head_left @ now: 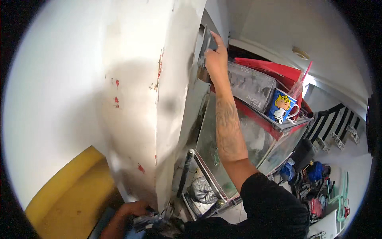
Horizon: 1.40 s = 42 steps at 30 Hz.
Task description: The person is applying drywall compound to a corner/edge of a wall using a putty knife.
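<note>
My right hand is raised, its fingers closed on a grey flat blade tool held at the narrow strip of wall beside a white pillar. The pillar has scuffs and flaked red patches. At the lower edge my left hand has curled fingers around something dark, too blurred to make out, close to the pillar's foot. Just right of my raised hand a clear box and a blue cartoon mug sit with red panels on top of a glass tank.
A yellow curved panel stands at lower left. A metal frame with a silver bag is beside the tank. At the right are a stair railing and piled clutter. A sloped ceiling hangs above.
</note>
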Tool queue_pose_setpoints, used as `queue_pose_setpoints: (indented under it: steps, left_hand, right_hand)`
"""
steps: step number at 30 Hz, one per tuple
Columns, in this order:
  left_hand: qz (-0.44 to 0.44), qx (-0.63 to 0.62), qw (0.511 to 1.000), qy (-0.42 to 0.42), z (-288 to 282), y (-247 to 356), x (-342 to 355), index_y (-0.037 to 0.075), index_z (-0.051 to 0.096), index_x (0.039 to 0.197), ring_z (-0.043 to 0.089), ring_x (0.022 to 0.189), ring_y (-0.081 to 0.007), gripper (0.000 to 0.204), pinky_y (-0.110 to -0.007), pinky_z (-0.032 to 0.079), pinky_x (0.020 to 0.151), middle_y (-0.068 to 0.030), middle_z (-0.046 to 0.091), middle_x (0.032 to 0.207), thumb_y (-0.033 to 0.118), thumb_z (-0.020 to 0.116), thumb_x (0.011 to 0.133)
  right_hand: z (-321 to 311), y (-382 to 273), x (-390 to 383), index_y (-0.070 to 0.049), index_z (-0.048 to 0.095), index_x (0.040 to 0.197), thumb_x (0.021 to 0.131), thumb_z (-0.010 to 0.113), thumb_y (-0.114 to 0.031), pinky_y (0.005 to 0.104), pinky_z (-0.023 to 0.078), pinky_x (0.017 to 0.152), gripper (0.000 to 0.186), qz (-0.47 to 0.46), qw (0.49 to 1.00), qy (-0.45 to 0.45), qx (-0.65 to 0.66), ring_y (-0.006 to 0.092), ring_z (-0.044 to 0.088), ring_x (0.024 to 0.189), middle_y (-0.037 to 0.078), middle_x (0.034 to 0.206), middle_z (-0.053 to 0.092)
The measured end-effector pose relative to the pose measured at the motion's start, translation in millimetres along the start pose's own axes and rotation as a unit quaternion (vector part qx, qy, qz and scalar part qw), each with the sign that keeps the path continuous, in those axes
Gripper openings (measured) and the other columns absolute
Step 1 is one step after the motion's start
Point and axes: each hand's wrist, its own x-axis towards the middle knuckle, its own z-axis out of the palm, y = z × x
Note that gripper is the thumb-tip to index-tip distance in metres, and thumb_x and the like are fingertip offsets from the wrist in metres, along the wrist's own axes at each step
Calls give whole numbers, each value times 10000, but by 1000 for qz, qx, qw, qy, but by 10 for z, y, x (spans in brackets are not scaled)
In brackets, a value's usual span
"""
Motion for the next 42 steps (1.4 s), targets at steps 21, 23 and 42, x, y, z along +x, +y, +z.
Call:
queue_pose_setpoints:
  steps: [21,23,42]
  left_hand:
    - [52,3,999,-12,47,-119,69,22,593,1076,597,899,-284,407,-371,452,813,-175,631,1000,301,637,782]
    - [-11,26,999,-22,75,-141,20,20,593,1074,598,891,-284,405,-371,453,809,-173,632,999,293,639,778]
    - [-49,48,997,-17,60,-63,-13,47,557,1126,573,966,-328,492,-407,436,842,-183,597,1076,396,621,785]
  right_hand:
    - [268,-1300,-1082,16,417,1221,643,442,57,379,389,842,581,-182,971,-33,-149,365,468,976,204,1043,465]
    - [208,-1300,-1056,16,417,1225,641,433,65,370,383,851,587,-219,965,-19,-141,356,469,991,203,1051,470]
    - [462,-893,-130,24,459,1179,711,486,-58,445,413,877,476,-63,985,21,-159,411,485,1041,236,1128,480]
